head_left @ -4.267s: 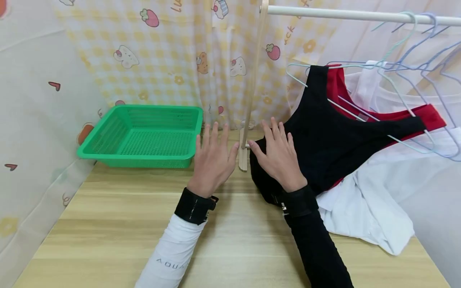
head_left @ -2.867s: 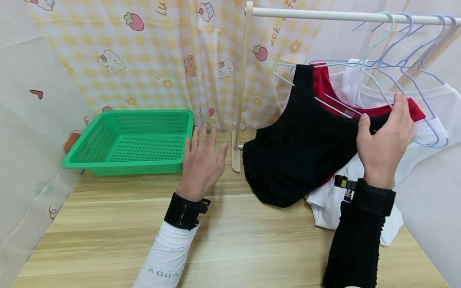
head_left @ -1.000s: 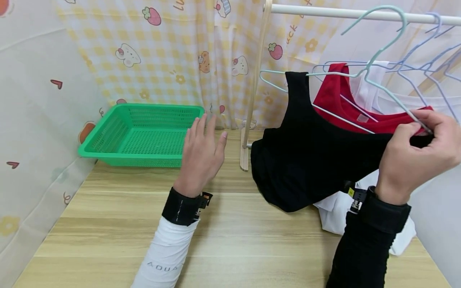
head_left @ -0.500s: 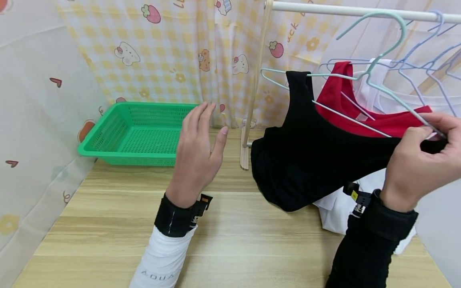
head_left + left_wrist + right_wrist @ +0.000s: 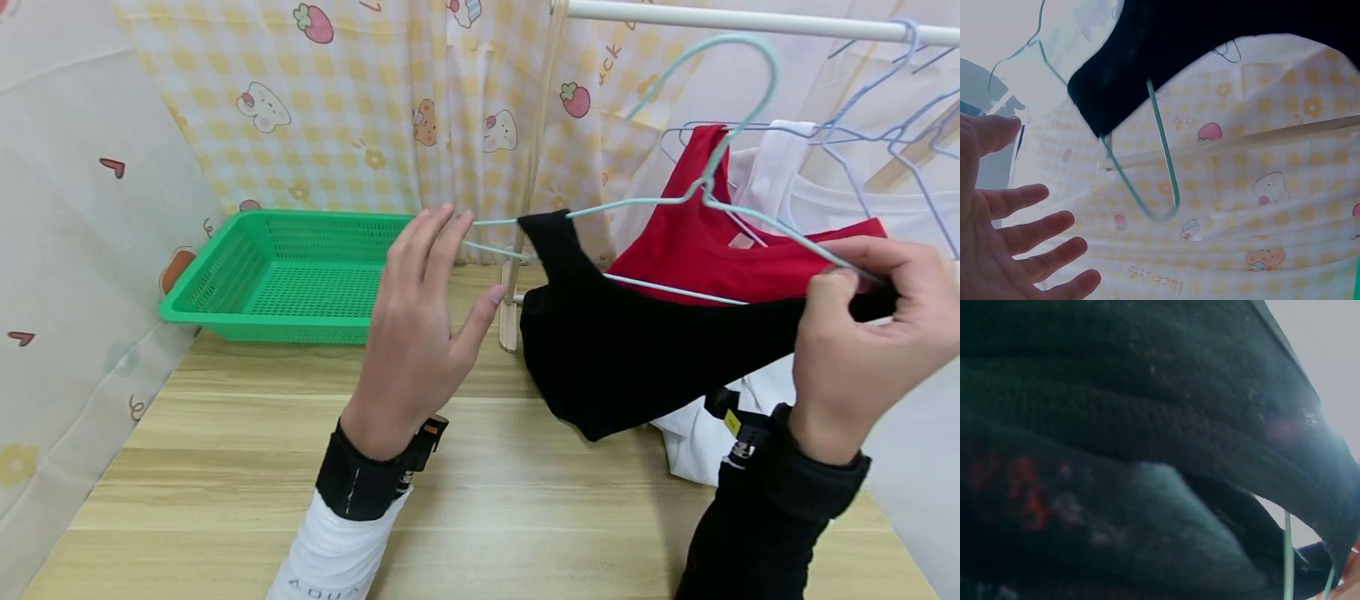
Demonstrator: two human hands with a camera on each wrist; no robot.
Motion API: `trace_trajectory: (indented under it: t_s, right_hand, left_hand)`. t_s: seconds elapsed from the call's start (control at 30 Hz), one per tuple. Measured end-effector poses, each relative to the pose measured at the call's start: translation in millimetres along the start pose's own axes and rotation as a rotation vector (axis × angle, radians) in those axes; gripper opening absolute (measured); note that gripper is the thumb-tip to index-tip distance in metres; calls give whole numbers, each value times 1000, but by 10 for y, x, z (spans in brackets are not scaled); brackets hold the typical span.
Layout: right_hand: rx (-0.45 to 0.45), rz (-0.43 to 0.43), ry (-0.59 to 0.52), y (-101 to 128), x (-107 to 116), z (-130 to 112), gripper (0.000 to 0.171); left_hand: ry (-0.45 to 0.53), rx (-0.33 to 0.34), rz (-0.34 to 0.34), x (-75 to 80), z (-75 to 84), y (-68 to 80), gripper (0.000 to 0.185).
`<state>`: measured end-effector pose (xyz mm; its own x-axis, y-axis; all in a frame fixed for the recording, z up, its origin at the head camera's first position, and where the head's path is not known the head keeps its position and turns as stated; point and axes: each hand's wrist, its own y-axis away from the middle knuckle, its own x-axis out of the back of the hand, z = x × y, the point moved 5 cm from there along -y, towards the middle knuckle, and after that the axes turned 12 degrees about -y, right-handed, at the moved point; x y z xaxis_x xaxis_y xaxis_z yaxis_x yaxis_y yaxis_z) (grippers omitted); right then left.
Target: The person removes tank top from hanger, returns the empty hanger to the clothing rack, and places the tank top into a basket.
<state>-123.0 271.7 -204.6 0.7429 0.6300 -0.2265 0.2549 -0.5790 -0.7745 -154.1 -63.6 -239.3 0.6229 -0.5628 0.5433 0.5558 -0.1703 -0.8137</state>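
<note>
Black vest [image 5: 637, 350] and, seemingly, hanger [image 5: 675, 200] pinched by right hand [image 5: 862, 350]; left hand [image 5: 420, 333] spread.

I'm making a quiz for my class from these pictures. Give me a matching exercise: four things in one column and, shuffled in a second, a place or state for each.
Things:
1. black sleeveless top
2. green plastic basket
3. left hand
4. red garment

Places or states:
A. open, fingers spread near the mint-green wire hanger
B. on the wooden table, by the curtain
C. pinched at one strap by the right hand
D. hanging behind the black top

Pairs: 1-C, 2-B, 3-A, 4-D
</note>
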Motion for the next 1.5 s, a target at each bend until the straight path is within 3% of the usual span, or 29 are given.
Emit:
trace_trajectory:
  t_s: [0.13, 0.27, 0.53, 0.67, 0.83, 1.0, 1.3, 1.5]
  right_hand:
    - [0, -70, -172, 81, -183, -98, 32]
    - [-46, -206, -293, 191, -354, -116, 28]
    - [-176, -485, -503, 419, -648, -25, 21]
    - [-198, -621, -468, 509, -757, -12, 22]
    - [-138, -731, -288, 564, -819, -4, 26]
    - [-79, -800, -183, 605, -837, -15, 33]
    - [-58, -956, -207, 888, -1036, -76, 36]
    - [-119, -936, -240, 999, -1110, -39, 14]
  left_hand:
    - [-21, -42, 26, 47, 5, -6, 60]
    - [-43, -62, 68, 106, -60, -11, 46]
    - [-30, 10, 247, 374, -272, -16, 15]
    - [-22, 53, 275, 491, -361, -11, 14]
    - [-46, 107, 229, 493, -445, -10, 13]
    - [-147, 72, 114, 399, -444, -31, 17]
    - [-243, -52, -30, 159, -251, -18, 15]
    - [-256, -106, -45, 59, -154, -6, 12]
